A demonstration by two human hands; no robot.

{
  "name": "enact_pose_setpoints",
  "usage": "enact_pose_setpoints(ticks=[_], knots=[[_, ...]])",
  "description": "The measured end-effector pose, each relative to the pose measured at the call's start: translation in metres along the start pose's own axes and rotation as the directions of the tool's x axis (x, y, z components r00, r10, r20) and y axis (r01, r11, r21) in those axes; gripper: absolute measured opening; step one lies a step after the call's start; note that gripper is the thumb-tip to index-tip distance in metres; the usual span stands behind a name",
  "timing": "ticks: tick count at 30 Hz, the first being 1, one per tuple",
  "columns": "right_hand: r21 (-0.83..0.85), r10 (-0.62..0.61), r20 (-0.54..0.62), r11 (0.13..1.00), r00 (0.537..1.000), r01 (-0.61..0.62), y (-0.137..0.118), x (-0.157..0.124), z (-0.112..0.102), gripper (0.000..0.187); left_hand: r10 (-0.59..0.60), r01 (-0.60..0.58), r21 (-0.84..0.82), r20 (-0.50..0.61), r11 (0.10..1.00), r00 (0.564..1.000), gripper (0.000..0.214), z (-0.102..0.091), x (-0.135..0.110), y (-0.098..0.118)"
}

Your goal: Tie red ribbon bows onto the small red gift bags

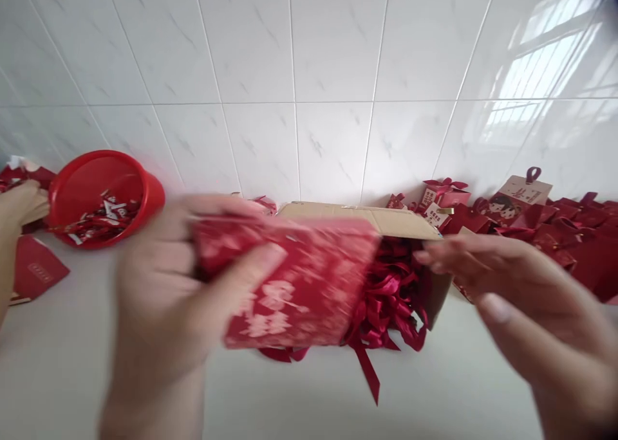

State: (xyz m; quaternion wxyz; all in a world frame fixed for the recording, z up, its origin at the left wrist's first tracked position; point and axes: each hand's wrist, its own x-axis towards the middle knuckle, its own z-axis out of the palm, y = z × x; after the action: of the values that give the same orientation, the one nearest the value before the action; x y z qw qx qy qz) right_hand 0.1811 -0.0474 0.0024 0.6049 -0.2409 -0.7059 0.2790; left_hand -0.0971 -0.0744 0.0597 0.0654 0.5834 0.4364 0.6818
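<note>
My left hand (168, 292) is closed around a red candy box (309, 279), its thumb pressed on the front. The box has a pale pink floral print and light characters; motion blurs it, and I cannot tell whether it is folded flat. Behind it stands a cardboard box (357, 215) lying open toward me, with shiny dark-red ribbons (393, 298) spilling from its mouth. My right hand (526, 311) is open beside the cardboard box's right edge, fingers stretched and thumb apart. Nothing shows in it.
A red plastic tub (153, 199) with small red and white wrapped pieces (113, 211) leans at the left. Near it lie a dark-red card or box (38, 269) and a beige shape (19, 215) I cannot name. Several finished-looking red gift boxes (512, 202) crowd the right, along the tiled wall (333, 73).
</note>
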Motion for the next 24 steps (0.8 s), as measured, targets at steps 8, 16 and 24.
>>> enact_pose_setpoints(ticks=[8, 16, 24], knots=[[0.128, 0.119, -0.053, 0.986, 0.991, -0.111, 0.011, 0.013, 0.042, 0.01, -0.342, 0.484, -0.421, 0.37, 0.767, 0.864, 0.017, 0.082, -0.041, -0.011], [0.342, 0.424, -0.417, 0.893, 0.804, -0.294, 0.007, 0.037, 0.003, 0.014, -0.562, 0.75, -0.493, 0.5, 0.441, 0.659, 0.019, 0.059, 0.008, -0.029], [0.31, 0.526, -0.338, 0.845, 0.781, -0.435, -0.011, 0.028, -0.023, 0.033, -0.381, 0.142, 0.403, 0.609, 0.904, 0.695, 0.012, 0.058, 0.013, -0.075]])
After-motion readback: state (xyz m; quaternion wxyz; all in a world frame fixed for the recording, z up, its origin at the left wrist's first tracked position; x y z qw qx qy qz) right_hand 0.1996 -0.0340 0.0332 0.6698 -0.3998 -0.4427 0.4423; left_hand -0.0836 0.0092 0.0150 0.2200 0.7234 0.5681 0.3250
